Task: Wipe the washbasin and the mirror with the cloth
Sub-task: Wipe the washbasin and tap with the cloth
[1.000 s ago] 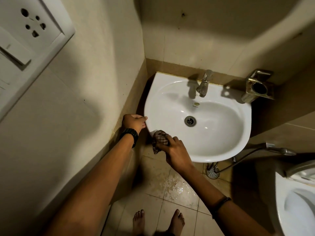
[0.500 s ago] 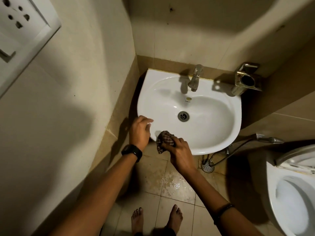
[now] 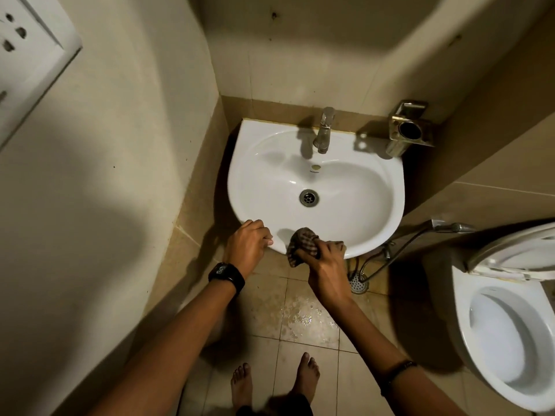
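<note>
A white washbasin (image 3: 354, 187) hangs in the wall corner, with a metal tap (image 3: 323, 130) at its back and a drain (image 3: 308, 197) in the middle. My right hand (image 3: 326, 265) grips a bunched checked cloth (image 3: 301, 246) and presses it onto the basin's front rim. My left hand (image 3: 247, 246) rests on the front-left rim, fingers curled over the edge, a black watch on the wrist. No mirror is in view.
A metal holder (image 3: 410, 129) is fixed to the wall right of the basin. A hand spray with its hose (image 3: 450, 227) hangs below right. A white toilet (image 3: 507, 334) stands at right. The wet tiled floor (image 3: 300, 319) has a floor drain (image 3: 358, 284). A switch plate (image 3: 27, 52) sits upper left.
My left hand slid along the rim from the basin's left side to its front-left edge. My right hand moved the cloth rightward along the front rim. The view tilted down slightly.
</note>
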